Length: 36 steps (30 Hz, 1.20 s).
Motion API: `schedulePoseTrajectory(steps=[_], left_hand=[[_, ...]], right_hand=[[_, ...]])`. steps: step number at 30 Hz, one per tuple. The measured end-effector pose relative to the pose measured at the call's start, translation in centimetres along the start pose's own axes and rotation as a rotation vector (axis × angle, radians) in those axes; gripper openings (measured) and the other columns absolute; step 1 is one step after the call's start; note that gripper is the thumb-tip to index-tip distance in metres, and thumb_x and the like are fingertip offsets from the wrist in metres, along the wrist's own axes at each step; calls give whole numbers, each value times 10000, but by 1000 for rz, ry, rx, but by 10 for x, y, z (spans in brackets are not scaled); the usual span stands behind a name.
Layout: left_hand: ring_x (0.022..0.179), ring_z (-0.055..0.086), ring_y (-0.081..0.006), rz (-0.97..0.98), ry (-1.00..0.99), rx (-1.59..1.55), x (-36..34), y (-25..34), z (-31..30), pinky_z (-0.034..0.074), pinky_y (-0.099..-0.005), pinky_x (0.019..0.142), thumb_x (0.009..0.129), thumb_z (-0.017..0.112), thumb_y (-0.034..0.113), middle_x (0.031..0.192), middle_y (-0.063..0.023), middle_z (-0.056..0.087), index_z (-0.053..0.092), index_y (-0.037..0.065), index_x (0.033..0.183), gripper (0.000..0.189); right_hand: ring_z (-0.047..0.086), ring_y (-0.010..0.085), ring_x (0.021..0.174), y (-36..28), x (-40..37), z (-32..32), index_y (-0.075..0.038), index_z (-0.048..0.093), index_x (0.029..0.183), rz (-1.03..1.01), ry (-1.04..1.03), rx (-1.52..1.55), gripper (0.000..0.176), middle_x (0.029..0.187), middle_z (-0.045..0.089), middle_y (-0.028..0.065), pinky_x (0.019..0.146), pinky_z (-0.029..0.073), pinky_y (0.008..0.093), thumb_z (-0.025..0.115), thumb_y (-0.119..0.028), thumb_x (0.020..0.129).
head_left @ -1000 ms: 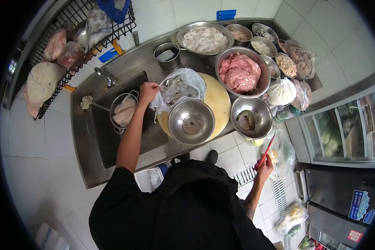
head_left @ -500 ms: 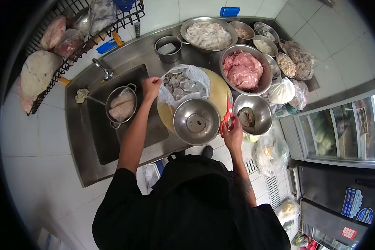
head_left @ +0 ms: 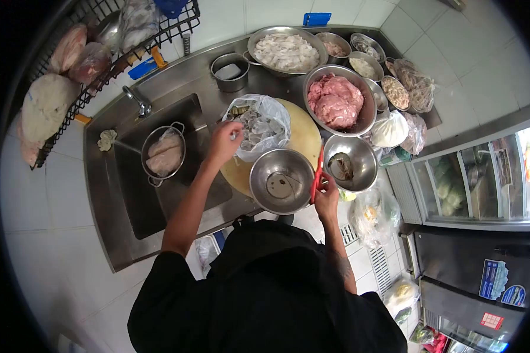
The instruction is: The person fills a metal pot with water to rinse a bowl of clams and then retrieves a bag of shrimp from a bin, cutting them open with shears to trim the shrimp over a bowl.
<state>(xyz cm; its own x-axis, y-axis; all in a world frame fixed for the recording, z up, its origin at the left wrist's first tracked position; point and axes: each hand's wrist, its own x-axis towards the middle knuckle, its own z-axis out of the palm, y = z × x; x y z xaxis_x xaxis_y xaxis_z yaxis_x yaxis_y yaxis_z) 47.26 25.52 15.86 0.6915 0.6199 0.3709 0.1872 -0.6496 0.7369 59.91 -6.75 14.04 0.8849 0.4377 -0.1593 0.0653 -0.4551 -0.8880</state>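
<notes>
The left hand (head_left: 224, 141) pinches the left rim of the plastic bag (head_left: 265, 120), which sits on the cutting board (head_left: 303, 138) on the counter (head_left: 197, 76). The right hand (head_left: 327, 199) grips red scissors (head_left: 317, 172) beside the empty steel bowl (head_left: 281, 180) between both hands

Steel worktop (head_left: 182, 76) with a sunken sink (head_left: 159, 197); directly on it a round chopping board (head_left: 305, 134), a small pot (head_left: 229, 72), a bowl of pink meat (head_left: 335, 100).
</notes>
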Motion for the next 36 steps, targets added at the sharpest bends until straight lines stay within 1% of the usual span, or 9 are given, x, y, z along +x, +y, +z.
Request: schedulePoseTrajectory(steps=[2,5,8,12,14,20,27,32,36], left_hand=[[956,619,-271,123,-112,5,9,10,10,505,-391,829,803,678,109,1056,-102,640,668,53,1031,235],[1020,576,-300,276,-242,150,21,24,21,476,-404,891,791,679,117,1065,-89,628,672,72,1060,272],[1097,550,-264,294,-273,198,34,32,33,448,-406,940,803,664,96,1122,-78,598,666,82,1099,297],[1122,526,-242,563,-178,336,73,42,49,432,-427,948,774,673,90,1097,-54,596,680,114,1098,325],[1133,502,-224,537,-530,484,92,33,60,419,-447,942,749,684,99,1103,-34,586,690,133,1064,316],[961,568,-263,807,-705,514,135,11,74,475,-379,812,731,688,104,869,-68,619,699,74,833,107],[850,559,-301,709,-633,381,157,8,-2,461,-413,753,768,657,68,793,-110,598,664,29,780,41],[873,572,-312,740,-482,342,137,34,70,473,-418,762,748,654,78,810,-116,607,668,46,771,42],[906,598,-280,707,-600,348,120,50,127,493,-417,774,734,683,128,847,-78,642,691,88,759,47]], right_hand=[[600,141,610,-3,-6,-10,7,536,1251,57,-30,110,487,746,629,81,540,483,303,716,-82,808],[581,145,543,4,-11,-13,4,537,1234,112,-36,256,443,736,621,84,452,447,284,677,-7,813],[583,142,538,4,-16,-16,-2,536,1233,150,29,318,437,733,618,94,449,450,283,637,27,809],[576,139,533,7,-19,-16,-6,538,1225,183,27,404,437,732,617,93,452,452,281,634,29,801],[571,136,529,7,-21,-15,-11,537,1223,151,23,384,436,732,617,92,453,451,278,629,28,798],[583,128,563,8,-25,-16,-16,536,1239,152,29,372,453,746,631,91,472,452,272,645,5,799],[582,126,583,16,-27,-19,10,518,1264,161,45,377,483,755,638,87,495,457,283,653,-1,801],[559,127,520,11,-24,-23,8,525,1240,200,22,420,462,746,619,82,453,431,271,638,20,791],[557,129,507,22,-16,-22,8,527,1233,244,-1,513,460,742,614,80,437,425,268,631,26,786]])
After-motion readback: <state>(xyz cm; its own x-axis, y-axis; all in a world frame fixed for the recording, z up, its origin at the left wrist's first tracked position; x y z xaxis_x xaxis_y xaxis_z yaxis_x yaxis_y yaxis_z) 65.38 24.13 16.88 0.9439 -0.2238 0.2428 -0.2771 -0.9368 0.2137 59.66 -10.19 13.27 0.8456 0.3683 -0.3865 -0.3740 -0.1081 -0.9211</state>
